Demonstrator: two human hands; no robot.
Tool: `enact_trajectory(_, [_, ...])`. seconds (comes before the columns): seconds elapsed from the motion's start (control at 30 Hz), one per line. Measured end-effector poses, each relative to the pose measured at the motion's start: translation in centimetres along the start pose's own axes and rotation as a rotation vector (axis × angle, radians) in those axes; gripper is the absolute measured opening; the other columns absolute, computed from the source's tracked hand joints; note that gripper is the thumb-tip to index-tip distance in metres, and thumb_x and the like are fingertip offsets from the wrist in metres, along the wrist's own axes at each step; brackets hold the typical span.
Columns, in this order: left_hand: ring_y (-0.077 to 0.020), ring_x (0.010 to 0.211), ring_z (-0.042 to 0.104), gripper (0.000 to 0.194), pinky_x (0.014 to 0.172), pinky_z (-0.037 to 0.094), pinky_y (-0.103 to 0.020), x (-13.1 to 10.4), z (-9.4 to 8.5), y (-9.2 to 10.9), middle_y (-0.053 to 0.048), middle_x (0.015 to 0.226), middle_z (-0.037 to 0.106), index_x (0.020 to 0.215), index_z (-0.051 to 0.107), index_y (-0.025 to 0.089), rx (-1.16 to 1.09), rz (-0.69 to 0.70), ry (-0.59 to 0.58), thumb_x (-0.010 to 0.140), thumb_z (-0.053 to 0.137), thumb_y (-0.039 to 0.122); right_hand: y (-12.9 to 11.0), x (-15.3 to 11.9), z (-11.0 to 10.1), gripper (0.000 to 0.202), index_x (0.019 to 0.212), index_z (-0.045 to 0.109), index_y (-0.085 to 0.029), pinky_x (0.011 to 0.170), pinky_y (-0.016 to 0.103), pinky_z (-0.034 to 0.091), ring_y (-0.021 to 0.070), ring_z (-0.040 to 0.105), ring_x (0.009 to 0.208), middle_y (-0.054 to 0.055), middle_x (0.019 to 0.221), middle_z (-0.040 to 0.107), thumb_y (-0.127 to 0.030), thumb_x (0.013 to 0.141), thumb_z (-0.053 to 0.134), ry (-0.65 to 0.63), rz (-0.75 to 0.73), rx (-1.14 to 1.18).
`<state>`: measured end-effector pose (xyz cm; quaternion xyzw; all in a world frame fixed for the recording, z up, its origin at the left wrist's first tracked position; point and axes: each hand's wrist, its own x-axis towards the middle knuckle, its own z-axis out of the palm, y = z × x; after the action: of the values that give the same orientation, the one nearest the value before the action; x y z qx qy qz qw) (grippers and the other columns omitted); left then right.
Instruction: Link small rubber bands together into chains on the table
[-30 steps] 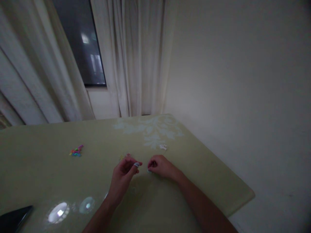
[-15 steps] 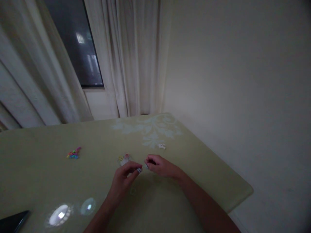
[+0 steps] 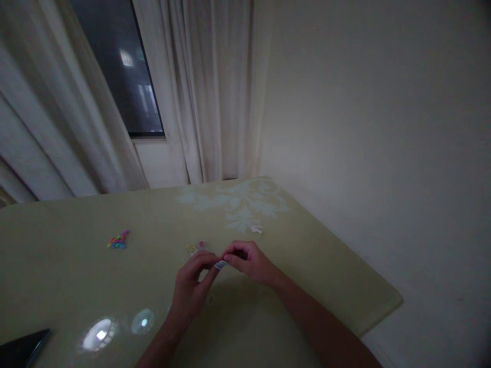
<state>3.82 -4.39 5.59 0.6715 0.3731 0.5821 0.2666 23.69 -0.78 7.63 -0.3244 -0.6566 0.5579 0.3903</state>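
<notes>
My left hand [image 3: 194,281] pinches a small white item with dark stripes [image 3: 220,264] between thumb and fingertips. Touching its right end, the thumb and finger of my right hand [image 3: 251,261] are pressed together at the same item. Just behind my left hand lies a small group of yellow, pink and whitish pieces [image 3: 196,247], partly hidden by the fingers. Small white pieces [image 3: 257,229] rest on the table beyond my right hand.
The greenish table [image 3: 161,220] has a pale floral pattern at its far side. A multicoloured pile of small pieces [image 3: 118,240] lies at left. A dark flat object [image 3: 25,348] sits at the near left corner. Curtains and a wall border the table.
My right hand has moved left to meet my left hand, and its fingertips now touch the striped item. The gap between the hands has closed.
</notes>
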Motion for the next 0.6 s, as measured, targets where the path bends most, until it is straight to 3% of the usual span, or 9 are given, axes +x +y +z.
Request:
enact_trajectory(0.13, [-0.0175,0.082,0.075,0.009,0.075,0.060,-0.025,-0.1,0.0,0.0,-0.004,0.090,0.079,0.096,0.079,0.023,0.004,-0.076,0.021,0.091,0.074,0.028,-0.4,-0.2,0.2,0.030,0.088,0.077,-0.017,0.056,0.025,0.034,0.0110,0.047,0.062,-0.001,0.075,0.057,-0.047,0.084,0.081,0.116,-0.145,-0.127])
enact_trajectory(0.27, [-0.0178,0.079,0.077,0.013,0.074,0.062,-0.026,-0.1,0.1,0.1,-0.004,0.089,0.082,0.096,0.080,0.022,-0.018,-0.125,0.046,0.088,0.076,0.031,-0.6,-0.2,0.2,0.023,0.085,0.079,-0.018,0.057,0.026,0.036,0.0114,0.049,0.063,0.000,0.074,0.057,-0.041,0.086,0.080,0.143,-0.242,-0.198])
enact_trajectory(0.43, [-0.0192,0.079,0.079,0.019,0.077,0.064,-0.028,0.2,0.0,0.4,-0.006,0.089,0.083,0.094,0.080,0.021,-0.073,-0.209,0.095,0.085,0.078,0.037,-0.6,0.1,-0.3,0.028,0.084,0.079,-0.018,0.058,0.026,0.036,0.0122,0.049,0.064,0.000,0.075,0.058,-0.045,0.088,0.077,0.194,-0.242,-0.210])
enact_trajectory(0.6, [-0.0231,0.089,0.079,0.032,0.084,0.065,-0.034,1.2,-1.4,-0.1,-0.009,0.096,0.084,0.092,0.078,0.018,-0.076,-0.303,0.118,0.079,0.082,0.047,-0.5,0.4,-1.3,0.031,0.083,0.077,-0.017,0.059,0.027,0.038,0.0127,0.049,0.064,0.001,0.076,0.060,-0.048,0.087,0.077,0.186,-0.183,-0.280])
